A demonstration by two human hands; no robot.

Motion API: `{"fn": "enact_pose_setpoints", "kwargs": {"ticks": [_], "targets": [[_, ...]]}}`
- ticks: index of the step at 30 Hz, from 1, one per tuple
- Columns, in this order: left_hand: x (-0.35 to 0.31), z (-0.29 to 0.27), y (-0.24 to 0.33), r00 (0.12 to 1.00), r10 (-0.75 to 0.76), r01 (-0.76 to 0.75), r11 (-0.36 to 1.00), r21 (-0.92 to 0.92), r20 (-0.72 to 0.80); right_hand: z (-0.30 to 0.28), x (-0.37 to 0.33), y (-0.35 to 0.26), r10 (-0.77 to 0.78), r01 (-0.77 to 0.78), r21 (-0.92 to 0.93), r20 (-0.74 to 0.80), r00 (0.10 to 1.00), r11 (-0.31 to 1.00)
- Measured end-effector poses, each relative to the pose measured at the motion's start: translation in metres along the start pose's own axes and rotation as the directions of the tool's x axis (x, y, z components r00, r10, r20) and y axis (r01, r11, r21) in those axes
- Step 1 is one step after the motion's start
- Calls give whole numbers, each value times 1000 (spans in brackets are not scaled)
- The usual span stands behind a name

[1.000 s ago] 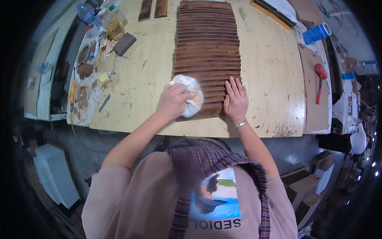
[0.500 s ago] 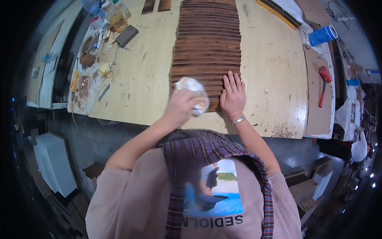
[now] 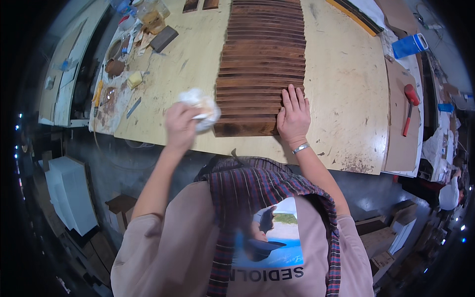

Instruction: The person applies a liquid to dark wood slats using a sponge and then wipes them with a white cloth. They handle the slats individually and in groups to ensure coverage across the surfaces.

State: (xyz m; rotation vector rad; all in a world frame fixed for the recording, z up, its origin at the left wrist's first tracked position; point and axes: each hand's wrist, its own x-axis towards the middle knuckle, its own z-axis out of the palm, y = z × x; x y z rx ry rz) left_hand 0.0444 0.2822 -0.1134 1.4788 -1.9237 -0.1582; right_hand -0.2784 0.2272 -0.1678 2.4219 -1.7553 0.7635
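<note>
A long row of dark brown wooden slats (image 3: 262, 64) lies side by side down the middle of the pale worktable (image 3: 346, 99). My left hand (image 3: 181, 121) is closed on a crumpled white cloth (image 3: 202, 106) with brownish stains. Hand and cloth are just left of the row's near end, slightly blurred by motion. On the right edge of the slats, close to the near end, my right hand (image 3: 295, 116) rests flat with its fingers stretched out. A metal bracelet circles that wrist.
At the left stand jars (image 3: 151, 17), a dark block (image 3: 164, 39), a yellow sponge (image 3: 134, 79) and a thin blade (image 3: 133, 108). On the right lie a red mallet (image 3: 410, 101), a blue container (image 3: 409, 45) and cardboard (image 3: 396, 133). Two short wooden pieces (image 3: 200, 5) lie at the far edge.
My left hand has swung left with the cloth, off the near slats and past their left edge. My right hand stays on the slats' right edge. The view has shifted slightly.
</note>
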Motion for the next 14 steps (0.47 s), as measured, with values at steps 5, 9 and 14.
{"fn": "enact_pose_setpoints", "kwargs": {"ticks": [5,9,14], "targets": [[9,51,63,945,302,-282,946,-160,122,5,1,-2,-21,20,26,28,999,999],[-40,-1,-30,985,108,-103,994,-48,131,3,1,0,-30,30,5,2,1000,1000],[-13,-33,-19,998,-51,52,998,39,-28,5,5,0,-32,32,-10,-6,999,999]]}}
